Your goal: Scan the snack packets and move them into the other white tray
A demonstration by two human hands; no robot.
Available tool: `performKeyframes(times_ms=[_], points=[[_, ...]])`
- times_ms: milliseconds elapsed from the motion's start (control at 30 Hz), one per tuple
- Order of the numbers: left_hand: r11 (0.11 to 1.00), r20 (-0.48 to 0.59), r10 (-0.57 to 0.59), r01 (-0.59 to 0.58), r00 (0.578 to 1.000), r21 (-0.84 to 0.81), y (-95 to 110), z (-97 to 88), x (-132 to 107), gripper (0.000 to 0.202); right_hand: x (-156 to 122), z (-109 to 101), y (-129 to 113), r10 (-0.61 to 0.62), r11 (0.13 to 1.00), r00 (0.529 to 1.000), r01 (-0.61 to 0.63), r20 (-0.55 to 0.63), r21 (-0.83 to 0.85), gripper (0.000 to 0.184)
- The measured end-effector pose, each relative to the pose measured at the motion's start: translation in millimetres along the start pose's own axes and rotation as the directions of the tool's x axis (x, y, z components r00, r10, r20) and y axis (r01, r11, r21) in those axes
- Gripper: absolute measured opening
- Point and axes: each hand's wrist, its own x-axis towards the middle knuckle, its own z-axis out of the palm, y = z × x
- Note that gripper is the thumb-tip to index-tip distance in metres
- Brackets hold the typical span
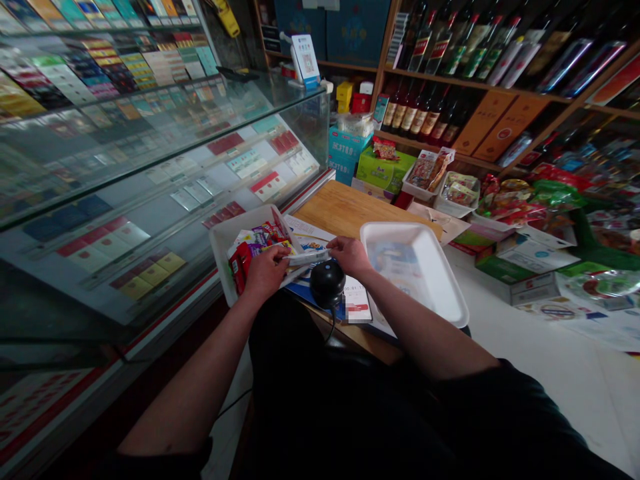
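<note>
My left hand (265, 270) and my right hand (350, 255) both grip a small flat white packet (307, 257), held between them above a black dome-shaped scanner (327, 283). My left hand is closed on the packet's left end, over a white tray (225, 243) that holds several colourful snack packets (257, 243). My right hand pinches the packet's right end, beside an empty white tray (430, 280). Under the scanner lies a phone with a lit screen (357, 303) on a wooden board (345, 210).
A glass display counter (150, 167) with cigarette packs fills the left. Shelves of bottles (450, 47) and boxes line the back. Small trays of packaged snacks (440, 177), cardboard boxes (520, 267) and bagged goods lie at the right on the white floor.
</note>
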Motion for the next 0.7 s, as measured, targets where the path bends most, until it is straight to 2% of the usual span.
performKeyframes(times_ms=[200,433,700], points=[[1.0,0.011,0.002,-0.002,1.0,0.006,-1.8,1.4,-1.8,0.021,0.9,5.4,9.7,-0.022,1.0,1.0,0.023,-0.017,0.01,0.017],[1.0,0.035,0.007,-0.007,0.999,0.0,-0.1,3.1,-3.2,0.021,-1.9,1.4,6.7,-0.003,1.0,1.0,0.003,0.008,0.012,0.015],[1.0,-0.009,0.009,-0.009,1.0,0.016,0.4,5.9,-3.8,0.022,-3.4,-0.2,9.1,-0.036,0.997,0.999,0.037,-0.02,0.065,0.014]])
